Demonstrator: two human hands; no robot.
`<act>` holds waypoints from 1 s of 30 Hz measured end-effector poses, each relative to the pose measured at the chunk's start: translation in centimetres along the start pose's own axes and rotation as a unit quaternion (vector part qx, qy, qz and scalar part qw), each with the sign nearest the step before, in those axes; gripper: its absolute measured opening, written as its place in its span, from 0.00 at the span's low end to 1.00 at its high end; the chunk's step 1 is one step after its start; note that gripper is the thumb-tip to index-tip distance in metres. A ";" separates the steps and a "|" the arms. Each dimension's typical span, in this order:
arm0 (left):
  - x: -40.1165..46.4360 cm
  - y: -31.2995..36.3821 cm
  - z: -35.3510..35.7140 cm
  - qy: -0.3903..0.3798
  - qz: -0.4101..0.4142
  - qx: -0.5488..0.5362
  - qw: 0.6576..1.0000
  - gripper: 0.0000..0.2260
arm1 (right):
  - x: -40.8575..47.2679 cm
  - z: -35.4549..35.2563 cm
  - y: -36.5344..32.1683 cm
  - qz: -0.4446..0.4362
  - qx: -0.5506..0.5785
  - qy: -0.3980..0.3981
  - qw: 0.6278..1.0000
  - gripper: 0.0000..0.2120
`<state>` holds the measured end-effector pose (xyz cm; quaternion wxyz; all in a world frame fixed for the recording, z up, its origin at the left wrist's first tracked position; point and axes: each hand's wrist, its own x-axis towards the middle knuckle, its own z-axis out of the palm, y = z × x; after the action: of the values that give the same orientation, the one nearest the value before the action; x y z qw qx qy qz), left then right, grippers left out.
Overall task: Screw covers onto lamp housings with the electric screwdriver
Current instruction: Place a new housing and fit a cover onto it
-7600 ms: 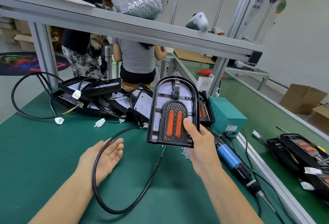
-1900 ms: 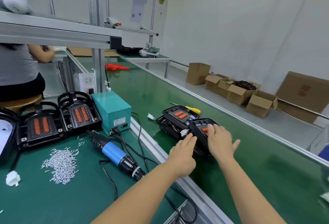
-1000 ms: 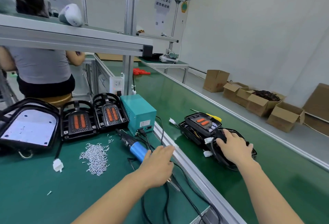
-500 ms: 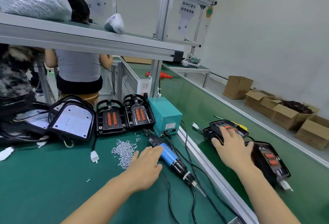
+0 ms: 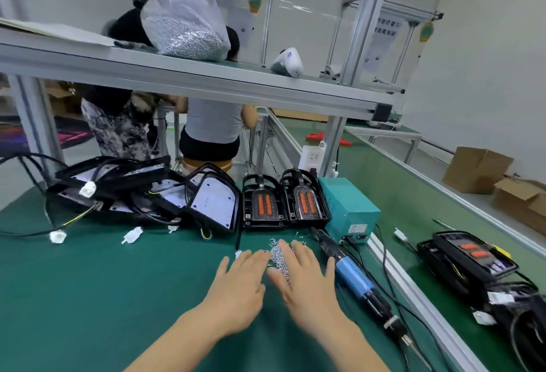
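Here we spread both flat, empty hands, left hand and right hand, over the screws at twelve o'clock; careless sweeping could scatter them.

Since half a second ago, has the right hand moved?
Yes. The right hand has left the lamps on the conveyor and come leftward over the aluminium rail, now hovering at the screw pile beside the left hand.

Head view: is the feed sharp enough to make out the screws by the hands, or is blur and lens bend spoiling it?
Head view: the screws between the left hand and right hand read only as a greyish smear; the frame is soft overall; the shelf rail bows from wide-angle distortion; lighting is even, with no strong glare.
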<state>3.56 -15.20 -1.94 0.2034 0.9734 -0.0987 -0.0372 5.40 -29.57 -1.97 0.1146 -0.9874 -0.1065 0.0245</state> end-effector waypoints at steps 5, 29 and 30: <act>-1.3 -2.9 -1.2 0.055 -0.029 0.031 0.998 0.25 | 1.0 1.1 -3.9 -0.041 0.002 -0.002 0.999 0.28; 2.1 -19.7 -13.2 0.329 -0.201 0.230 0.893 0.14 | 2.5 3.1 -12.0 -0.154 0.069 -0.031 0.985 0.27; 2.0 -19.8 -13.4 0.337 -0.195 0.233 0.891 0.11 | 2.5 3.1 -12.1 -0.156 0.078 -0.030 0.984 0.27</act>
<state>10.53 7.41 2.26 -0.0198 0.9465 0.1622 0.2784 5.15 -16.81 -2.22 0.1907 -0.9455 -0.2602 0.0439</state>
